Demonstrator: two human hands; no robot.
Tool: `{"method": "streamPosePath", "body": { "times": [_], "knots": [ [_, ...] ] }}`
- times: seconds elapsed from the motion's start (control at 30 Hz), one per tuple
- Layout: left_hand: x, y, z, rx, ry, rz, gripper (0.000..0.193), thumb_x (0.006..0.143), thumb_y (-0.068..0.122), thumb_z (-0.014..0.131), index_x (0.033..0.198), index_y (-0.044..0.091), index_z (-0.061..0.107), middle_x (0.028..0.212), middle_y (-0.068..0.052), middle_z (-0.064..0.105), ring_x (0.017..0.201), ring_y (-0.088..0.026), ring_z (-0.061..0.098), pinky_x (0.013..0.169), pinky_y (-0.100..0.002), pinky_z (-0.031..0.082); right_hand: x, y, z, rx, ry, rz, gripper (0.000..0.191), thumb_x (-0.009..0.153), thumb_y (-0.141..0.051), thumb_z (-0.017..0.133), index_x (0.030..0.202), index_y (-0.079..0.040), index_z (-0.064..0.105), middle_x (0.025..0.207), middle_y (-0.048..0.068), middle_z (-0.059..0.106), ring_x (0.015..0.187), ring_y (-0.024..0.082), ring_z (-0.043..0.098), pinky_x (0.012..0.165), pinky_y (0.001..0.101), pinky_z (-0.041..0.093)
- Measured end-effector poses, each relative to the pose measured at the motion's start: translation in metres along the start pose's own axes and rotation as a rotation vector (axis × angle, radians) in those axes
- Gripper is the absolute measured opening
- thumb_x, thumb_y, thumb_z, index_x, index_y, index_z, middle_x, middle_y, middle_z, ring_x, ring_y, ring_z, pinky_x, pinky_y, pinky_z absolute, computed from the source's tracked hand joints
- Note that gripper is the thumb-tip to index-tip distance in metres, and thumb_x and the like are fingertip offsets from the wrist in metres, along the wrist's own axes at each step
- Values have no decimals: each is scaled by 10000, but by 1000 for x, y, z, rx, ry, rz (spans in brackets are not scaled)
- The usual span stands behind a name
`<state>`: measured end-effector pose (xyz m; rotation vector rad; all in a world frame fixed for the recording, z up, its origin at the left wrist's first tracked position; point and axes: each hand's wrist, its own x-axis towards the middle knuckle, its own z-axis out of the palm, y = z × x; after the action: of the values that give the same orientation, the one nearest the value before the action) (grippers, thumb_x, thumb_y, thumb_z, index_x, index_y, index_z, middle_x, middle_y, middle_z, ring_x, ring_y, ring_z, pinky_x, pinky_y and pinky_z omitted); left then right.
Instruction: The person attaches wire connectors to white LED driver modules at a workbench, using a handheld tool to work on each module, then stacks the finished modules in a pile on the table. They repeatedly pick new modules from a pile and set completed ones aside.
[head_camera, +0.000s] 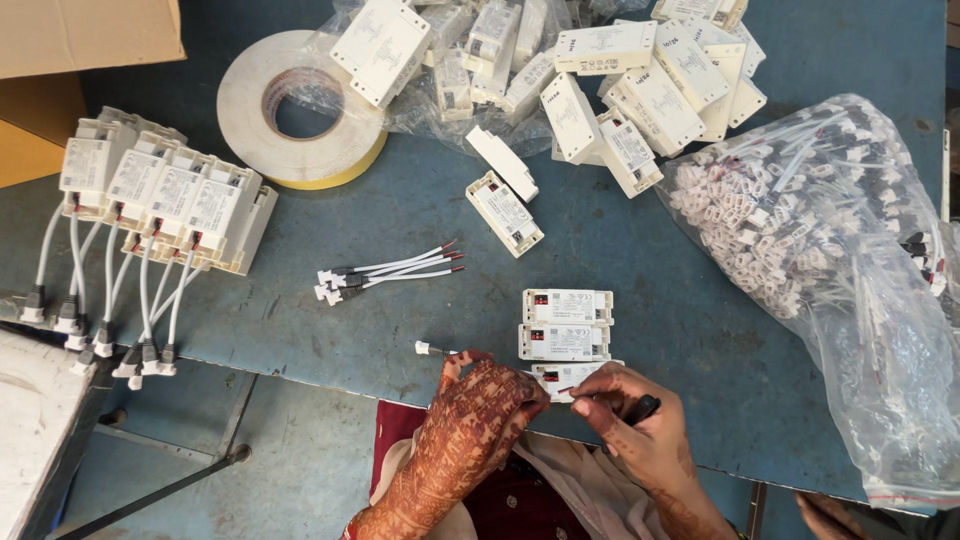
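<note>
My left hand (478, 412), patterned with henna, holds a short white cable whose connector end (424, 348) sticks out to the left. Its fingers press the left end of a small white driver box (572, 377) at the table's front edge. My right hand (630, 415) grips a dark screwdriver-like tool (640, 409) against that box's wire terminals. Two more white boxes (566, 324) lie stacked just beyond it. A small bunch of loose white cables with red and black tips (390, 272) lies to the left.
A row of wired boxes (165, 195) with cables hanging stands at left. A tape roll (298, 110) and a heap of white boxes (610, 75) lie at the back. A clear bag of cables (820, 230) fills the right. Cardboard (80, 40) sits top left.
</note>
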<state>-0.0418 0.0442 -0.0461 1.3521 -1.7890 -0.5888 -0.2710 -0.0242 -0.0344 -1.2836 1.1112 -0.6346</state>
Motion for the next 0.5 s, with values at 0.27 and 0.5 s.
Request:
{"method": "streamPosePath", "body": {
  "times": [0.27, 0.5],
  "knots": [
    [-4, 8, -3, -121, 34, -72, 144, 930, 128, 711, 1074, 141, 716, 1042, -14, 718, 1040, -260, 671, 991, -435, 442, 2, 10, 1, 33, 38, 37, 138, 855, -57, 764, 950, 41, 744, 862, 88, 712, 551, 51, 534, 424, 226, 359],
    [-1, 21, 4, -275, 42, -265, 200, 892, 159, 771, 1077, 92, 736, 997, -76, 726, 948, -283, 694, 831, -412, 502, 2, 22, -1, 92, -97, -168, 106, 922, -42, 737, 965, 41, 687, 923, 66, 656, 776, 68, 593, 641, 245, 471]
  ]
}}
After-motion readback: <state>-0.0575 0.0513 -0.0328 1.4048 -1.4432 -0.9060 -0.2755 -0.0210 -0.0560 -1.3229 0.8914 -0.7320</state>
